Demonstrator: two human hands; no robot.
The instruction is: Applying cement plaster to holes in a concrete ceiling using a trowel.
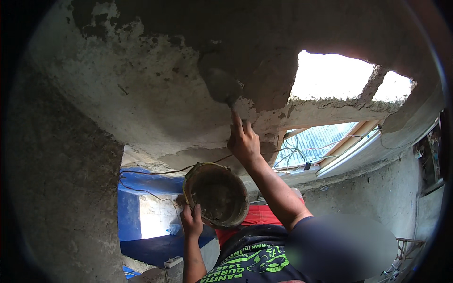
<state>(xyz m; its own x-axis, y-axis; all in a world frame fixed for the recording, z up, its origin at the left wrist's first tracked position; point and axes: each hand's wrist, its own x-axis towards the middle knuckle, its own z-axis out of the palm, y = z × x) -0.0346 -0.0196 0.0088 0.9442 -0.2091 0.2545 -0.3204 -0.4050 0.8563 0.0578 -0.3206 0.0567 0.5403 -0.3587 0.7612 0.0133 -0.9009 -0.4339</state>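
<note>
My right hand (244,140) is closed on a trowel (229,96), whose blade lies against the mottled plaster surface (118,80) along a darker grey patch. The handle is mostly hidden by my fingers. My left hand (192,218) grips the near left side of a dirty round bucket (216,186), held below and left of my right hand. Its inside is coated with grey material; I cannot make out how much it holds.
Two bright broken openings (332,75) are at upper right, above a wood-framed window (316,144) crossed by loose wires. A blue-painted recess (130,212) lies lower left, with a power strip (173,262) below. Metal rungs (403,250) show at lower right; a rough wall (56,198) fills the left.
</note>
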